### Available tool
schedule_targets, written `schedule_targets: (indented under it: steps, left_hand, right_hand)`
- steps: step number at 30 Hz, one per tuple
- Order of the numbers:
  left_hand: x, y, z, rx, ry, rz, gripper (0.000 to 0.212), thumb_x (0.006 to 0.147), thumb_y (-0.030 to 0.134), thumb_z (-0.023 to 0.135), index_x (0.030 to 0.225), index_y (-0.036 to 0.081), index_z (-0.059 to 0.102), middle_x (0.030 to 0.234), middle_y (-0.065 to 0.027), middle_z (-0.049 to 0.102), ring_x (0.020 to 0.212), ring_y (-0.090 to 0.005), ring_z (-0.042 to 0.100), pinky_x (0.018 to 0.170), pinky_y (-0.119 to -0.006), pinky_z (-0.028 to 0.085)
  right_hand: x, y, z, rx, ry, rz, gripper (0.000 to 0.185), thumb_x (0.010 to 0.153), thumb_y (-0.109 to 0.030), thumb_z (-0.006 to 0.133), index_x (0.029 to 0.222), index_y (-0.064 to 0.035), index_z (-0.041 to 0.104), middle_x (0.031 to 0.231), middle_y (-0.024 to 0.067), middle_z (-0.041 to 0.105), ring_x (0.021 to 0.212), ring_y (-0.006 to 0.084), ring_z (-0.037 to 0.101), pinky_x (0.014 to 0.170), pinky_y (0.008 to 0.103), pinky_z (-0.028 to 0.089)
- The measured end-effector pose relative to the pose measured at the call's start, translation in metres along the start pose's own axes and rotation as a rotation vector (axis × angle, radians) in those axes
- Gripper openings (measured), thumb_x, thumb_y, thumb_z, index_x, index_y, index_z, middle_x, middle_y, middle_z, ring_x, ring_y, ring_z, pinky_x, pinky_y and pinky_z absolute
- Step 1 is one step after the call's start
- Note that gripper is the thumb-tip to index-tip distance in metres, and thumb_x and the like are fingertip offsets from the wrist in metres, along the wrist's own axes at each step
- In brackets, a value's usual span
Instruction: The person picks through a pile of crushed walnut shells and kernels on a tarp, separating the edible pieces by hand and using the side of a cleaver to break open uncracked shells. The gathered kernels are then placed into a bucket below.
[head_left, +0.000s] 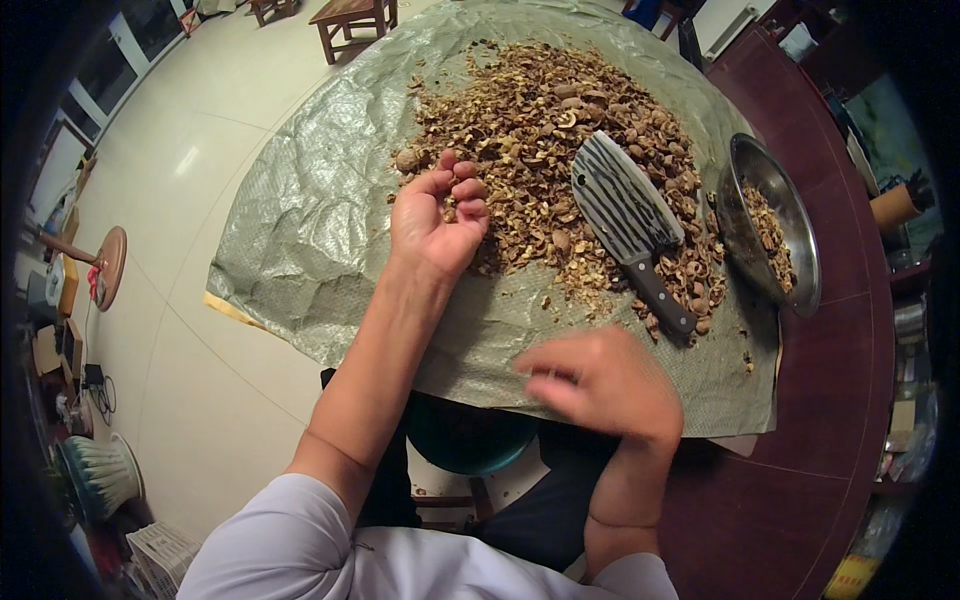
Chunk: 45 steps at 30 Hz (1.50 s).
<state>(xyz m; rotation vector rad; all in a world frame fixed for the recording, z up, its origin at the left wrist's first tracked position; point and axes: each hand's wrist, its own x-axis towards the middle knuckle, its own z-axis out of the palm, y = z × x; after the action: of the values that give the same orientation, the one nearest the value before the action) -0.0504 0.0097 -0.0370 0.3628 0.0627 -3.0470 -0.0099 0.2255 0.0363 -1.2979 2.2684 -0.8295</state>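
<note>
My left hand (439, 214) is palm up at the near left side of a heap of cracked walnuts and shells (525, 157). Its fingers curl around a few small walnut pieces (450, 208). Blurred by motion, my right hand (604, 382) hovers over the near part of the woven plastic sheet (300, 202); thumb and fingers are apart, and nothing shows between them. A cleaver (626, 202) with a striped blade and dark riveted handle lies on the heap's right side, handle towards me. Right of the heap, a tilted metal bowl (806, 247) contains walnut pieces (769, 232).
Below the sheet's near edge, a dark green basin (472, 446) sits between my legs. Wooden stools (352, 22) stand on the tiled floor at the far left. Dark red flooring (817, 375) runs along the right. A potted-plant-like container (101, 476) and boxes line the left.
</note>
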Motion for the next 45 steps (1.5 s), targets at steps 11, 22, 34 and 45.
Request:
schedule_targets:
  steps: [11,22,34,45]
  left_hand:
    - [-0.001,-0.007,0.004,0.018,0.043,-0.037,0.013,0.084,0.005,0.041,0.091,0.008,0.052,0.078,-0.0055,0.048,0.062,-0.0127,0.043,0.051,-0.023,0.035]
    - [-0.009,-0.043,0.002,0.037,0.157,-0.196,0.014,0.085,0.007,0.043,0.091,0.003,0.054,0.086,-0.0089,0.055,0.079,-0.0206,0.054,0.074,-0.035,0.049]
    - [-0.005,-0.022,-0.003,0.001,0.029,-0.103,0.017,0.087,0.012,0.038,0.091,0.008,0.053,0.082,-0.0066,0.052,0.07,-0.0169,0.05,0.056,-0.027,0.045]
    - [-0.005,-0.008,0.002,0.041,0.129,0.003,0.016,0.087,0.012,0.039,0.092,0.008,0.053,0.084,-0.0061,0.053,0.071,-0.0169,0.05,0.061,-0.027,0.045]
  right_hand:
    - [0.022,0.038,0.005,-0.163,0.393,0.228,0.007,0.071,-0.006,0.059,0.077,-0.0048,0.056,0.076,0.0109,0.057,0.068,0.0282,0.057,0.06,0.0362,0.044]
    - [0.044,0.024,-0.003,0.106,0.878,0.171,0.007,0.072,0.001,0.058,0.078,-0.002,0.056,0.073,0.0063,0.058,0.059,0.0146,0.057,0.053,0.0258,0.045]
    - [0.063,0.038,0.019,-0.267,0.716,0.16,0.013,0.071,-0.007,0.062,0.084,-0.0049,0.06,0.082,0.0116,0.057,0.073,0.0298,0.057,0.063,0.0364,0.046]
    - [0.053,0.039,0.003,-0.08,0.71,0.287,0.007,0.073,-0.003,0.058,0.079,-0.003,0.057,0.078,0.0117,0.057,0.064,0.0254,0.057,0.058,0.0336,0.045]
